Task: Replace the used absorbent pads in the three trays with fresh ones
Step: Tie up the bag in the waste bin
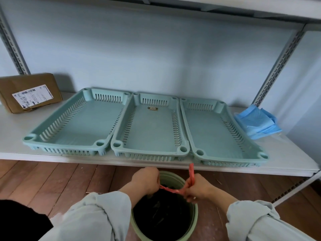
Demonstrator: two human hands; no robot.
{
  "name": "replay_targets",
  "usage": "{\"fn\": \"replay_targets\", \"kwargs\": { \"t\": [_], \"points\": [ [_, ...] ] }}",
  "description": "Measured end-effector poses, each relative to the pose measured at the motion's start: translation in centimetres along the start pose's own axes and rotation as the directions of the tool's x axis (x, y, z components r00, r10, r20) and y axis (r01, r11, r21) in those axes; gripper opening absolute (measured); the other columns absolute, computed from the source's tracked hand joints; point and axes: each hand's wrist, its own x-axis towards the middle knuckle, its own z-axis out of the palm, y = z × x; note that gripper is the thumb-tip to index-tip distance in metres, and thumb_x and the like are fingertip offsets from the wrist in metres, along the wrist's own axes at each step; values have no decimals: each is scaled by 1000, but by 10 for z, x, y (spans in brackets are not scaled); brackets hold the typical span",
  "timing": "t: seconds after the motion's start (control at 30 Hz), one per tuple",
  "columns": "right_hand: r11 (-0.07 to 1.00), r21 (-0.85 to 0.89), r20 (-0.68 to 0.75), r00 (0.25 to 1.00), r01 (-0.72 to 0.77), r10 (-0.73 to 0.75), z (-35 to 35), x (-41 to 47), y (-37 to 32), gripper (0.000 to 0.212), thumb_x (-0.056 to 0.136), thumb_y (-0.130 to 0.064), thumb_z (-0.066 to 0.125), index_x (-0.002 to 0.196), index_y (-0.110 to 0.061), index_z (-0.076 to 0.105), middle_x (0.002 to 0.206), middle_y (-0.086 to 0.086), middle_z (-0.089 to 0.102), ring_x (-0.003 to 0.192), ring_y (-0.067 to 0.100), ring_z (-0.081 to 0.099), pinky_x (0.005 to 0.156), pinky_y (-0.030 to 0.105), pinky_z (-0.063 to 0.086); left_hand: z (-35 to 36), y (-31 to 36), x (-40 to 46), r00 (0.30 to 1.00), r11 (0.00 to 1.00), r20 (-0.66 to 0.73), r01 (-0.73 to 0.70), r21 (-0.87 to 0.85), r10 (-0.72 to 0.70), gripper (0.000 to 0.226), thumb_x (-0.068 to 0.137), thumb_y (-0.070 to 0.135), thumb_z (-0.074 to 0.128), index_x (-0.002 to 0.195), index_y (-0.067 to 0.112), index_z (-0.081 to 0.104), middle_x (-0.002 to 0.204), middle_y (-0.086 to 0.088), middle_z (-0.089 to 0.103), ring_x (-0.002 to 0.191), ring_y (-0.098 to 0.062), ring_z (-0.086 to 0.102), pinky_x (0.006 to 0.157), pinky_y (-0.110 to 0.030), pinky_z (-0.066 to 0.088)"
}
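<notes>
Three pale green slotted trays stand side by side on the white shelf: a left tray (52, 136), a middle tray (147, 153) and a right tray (231, 157). No pads lie in them. A stack of blue pads (257, 122) rests on the shelf to the right of the trays. Below the shelf edge, my left hand (145, 181) and my right hand (198, 187) each grip an end of a red drawstring (172, 190) stretched between them. The string belongs to a black bag (163, 214) inside a green bin (195, 218).
A brown cardboard box (29, 92) with a white label sits at the shelf's back left. Grey slotted uprights (278, 66) flank the shelf, and another shelf hangs overhead. A small sticker (152, 108) marks the middle tray's floor. Wooden flooring (52, 181) lies beneath.
</notes>
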Motion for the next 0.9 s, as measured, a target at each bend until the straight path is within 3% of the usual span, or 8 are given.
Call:
{"fn": "replay_targets", "kwargs": {
  "t": [0.1, 0.23, 0.37, 0.5, 0.63, 0.77, 0.83, 0.9],
  "points": [
    [1000, 21, -42, 999, 16, -15, 4, 4, -7, 7, 85, -14, 68, 82, -14, 63, 66, -1, 65, 52, 6, 61, 59, 25, 57, 6, 5, 3, 1000, 977, 6, 29, -212, -28, 19, 86, 22, 50, 96, 14, 64, 95, -7, 70, 87, -25, 69, 77, -35, 58],
    [941, 323, -99, 993, 96, -68, 3, 8, -16, 27, 79, -10, 75, 100, -11, 58, 74, 3, 61, 58, 9, 60, 56, 23, 56, -1, 8, 1, 995, 738, 73, 104, -666, -75, 7, 89, 21, 55, 84, 16, 55, 76, -1, 59, 63, -11, 63, 51, -27, 56],
    [961, 268, 11, 997, 70, -76, 9, 12, -16, 25, 84, 3, 63, 89, -21, 57, 62, -7, 64, 56, 5, 64, 57, 21, 54, -4, 9, 0, 999, 652, 55, 41, -757, 1, 9, 88, 12, 58, 81, 18, 56, 74, 2, 61, 62, -5, 60, 44, -15, 46],
    [951, 306, 61, 997, 36, -57, 14, 14, -15, 34, 79, 7, 62, 99, -20, 57, 80, -1, 66, 70, 10, 67, 61, 24, 54, 1, 4, 2, 998, 673, 44, 56, -737, -35, 13, 88, 7, 56, 79, 17, 53, 72, 0, 60, 56, -7, 58, 43, -18, 50],
    [859, 465, -172, 973, 216, -151, 15, 12, -20, 26, 87, 2, 60, 105, -16, 55, 84, 8, 63, 62, 13, 68, 58, 24, 56, 5, -7, 7, 986, 682, 2, 117, -721, -167, 17, 84, 6, 57, 72, 18, 54, 70, -1, 62, 53, -11, 61, 45, -24, 53],
    [944, 147, -201, 944, 294, -262, 35, 17, -14, 22, 84, 8, 57, 79, -11, 66, 68, 1, 61, 54, 5, 61, 57, 20, 52, 10, -11, 11, 976, 655, 31, 169, -736, -216, 14, 83, 8, 58, 73, 18, 56, 72, -2, 64, 55, -10, 61, 49, -23, 51],
    [949, -154, 13, 961, 275, -276, 48, 23, -5, 13, 82, -9, 62, 88, -15, 71, 71, -6, 61, 71, 9, 61, 67, 21, 49, 15, -11, 8, 990, 750, 121, 133, -648, -72, 13, 84, 8, 58, 75, 17, 61, 78, 0, 64, 63, -9, 57, 54, -20, 48],
    [935, -268, 235, 957, 233, -171, 62, 27, 2, 25, 84, -28, 61, 109, -25, 65, 93, -4, 63, 90, 13, 59, 79, 22, 47, 24, -14, 3, 968, 864, 239, 54, -500, 78, 16, 87, 8, 55, 92, 10, 70, 96, -4, 68, 83, -12, 59, 71, -19, 45]
  ]
}}
